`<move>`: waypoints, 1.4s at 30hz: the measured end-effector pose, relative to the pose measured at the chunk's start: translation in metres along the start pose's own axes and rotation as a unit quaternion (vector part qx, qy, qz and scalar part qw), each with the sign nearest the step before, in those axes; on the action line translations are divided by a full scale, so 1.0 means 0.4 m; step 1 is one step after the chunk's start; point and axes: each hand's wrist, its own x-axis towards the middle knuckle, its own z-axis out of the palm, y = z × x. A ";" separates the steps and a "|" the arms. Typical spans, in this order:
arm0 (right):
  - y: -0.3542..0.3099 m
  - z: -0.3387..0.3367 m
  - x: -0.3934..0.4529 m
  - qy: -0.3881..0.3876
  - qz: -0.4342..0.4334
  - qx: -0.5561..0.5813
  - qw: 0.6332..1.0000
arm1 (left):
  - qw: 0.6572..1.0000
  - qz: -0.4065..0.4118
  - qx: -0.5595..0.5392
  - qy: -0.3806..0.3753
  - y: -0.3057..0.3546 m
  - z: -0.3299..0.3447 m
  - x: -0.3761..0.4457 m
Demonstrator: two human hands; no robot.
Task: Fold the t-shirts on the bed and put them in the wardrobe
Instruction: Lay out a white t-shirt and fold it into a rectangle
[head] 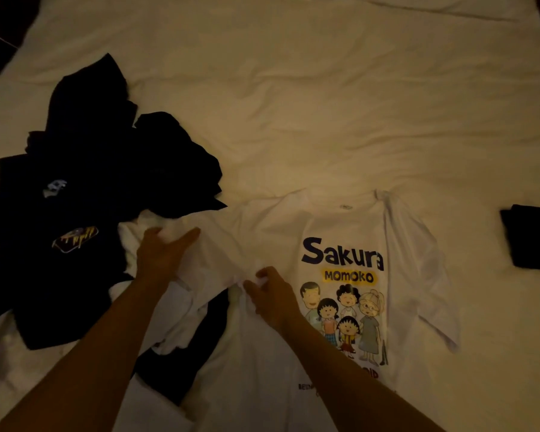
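Lighting is really dim and yellowish, so a lot gets lost. The dark pile on the left of the bed is basically one black blob; I can't tell how many shirts are in it, only two small prints show, a pale one and a shiny badge-like one nearer. More white cloth and a dark piece lie near-left under the arms, tangled and hard to separate. A folded dark item sits at the right edge, cut off by the frame.

The white tee lies front-up in the near middle of the bed, collar far, hem running out of the bottom of the frame. It says "Sakura" in dark letters, "MOMOKO" on yellow, with a cartoon family below; the lowest text is partly hidden by the right forearm. Its right sleeve is spread out flat, its left side is bunched.

Left hand grips the bunched left sleeve, thumb out and fingers curled into the cloth. Right hand pinches a fold of the tee just left of the print.
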 end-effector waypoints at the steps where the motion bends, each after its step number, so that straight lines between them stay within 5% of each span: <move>1: 0.004 -0.002 0.002 -0.008 -0.015 -0.005 1.000 | 0.999 -0.011 -0.049 0.000 -0.009 0.004 -0.006; 3: 0.000 0.004 0.001 -0.022 -0.051 -0.019 0.998 | 0.991 -0.049 -0.126 0.001 -0.026 0.014 -0.003; 5: -0.016 0.023 -0.011 -0.040 -0.089 -0.020 0.995 | 0.993 -0.066 -0.093 0.024 -0.031 0.013 -0.002; 11: -0.072 0.137 -0.047 -0.128 -0.192 -0.174 0.957 | 0.976 0.155 0.045 0.149 0.029 -0.025 -0.011; 14: -0.095 0.161 -0.049 -0.165 -0.180 -0.230 0.942 | 0.966 0.183 0.102 0.154 0.029 -0.033 -0.014; 17: -0.093 0.134 -0.060 -0.150 -0.187 -0.171 0.956 | 0.949 0.156 0.198 0.191 -0.004 -0.035 -0.017; 20: -0.070 0.047 -0.064 -0.106 -0.188 -0.079 0.973 | 0.911 0.243 0.215 0.256 -0.004 0.005 -0.055; 24: -0.021 -0.142 -0.052 0.011 -0.162 -0.054 0.985 | 0.897 0.335 0.229 0.174 0.037 0.155 -0.134; 33: 0.259 -0.630 -0.076 0.235 -0.039 0.038 0.970 | 0.900 0.340 0.259 -0.084 0.079 0.612 -0.338; 39: 0.448 -0.747 -0.066 0.261 0.123 -0.014 0.958 | 0.869 0.331 0.308 -0.200 0.051 0.885 -0.432; 42: 0.500 -0.734 -0.062 0.190 0.143 0.051 0.970 | 0.863 0.316 0.318 -0.232 0.018 0.968 -0.463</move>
